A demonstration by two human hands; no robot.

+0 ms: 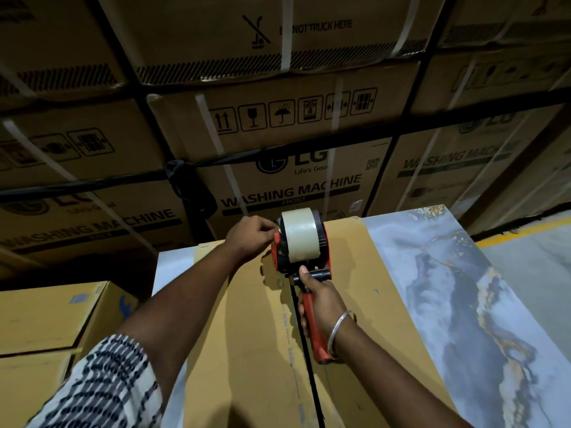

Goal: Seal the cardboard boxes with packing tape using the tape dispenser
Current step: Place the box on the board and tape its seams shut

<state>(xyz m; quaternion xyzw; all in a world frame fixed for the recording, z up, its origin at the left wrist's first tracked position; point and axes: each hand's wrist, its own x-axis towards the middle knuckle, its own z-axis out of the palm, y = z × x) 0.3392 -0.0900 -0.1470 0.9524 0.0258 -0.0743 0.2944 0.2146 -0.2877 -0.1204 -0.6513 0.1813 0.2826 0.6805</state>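
Note:
A flat cardboard box lies in front of me on a marbled table, with a dark seam running down its middle. A red and black tape dispenser with a pale roll of tape stands over the far end of that seam. My right hand grips its red handle. My left hand reaches to the dispenser's left side, where its fingertips pinch at the roll's edge; what they pinch is hidden.
The marbled grey table extends to the right of the box. Stacked washing machine cartons with white straps form a wall just behind. Two smaller cardboard boxes sit at lower left. A yellow floor line shows at right.

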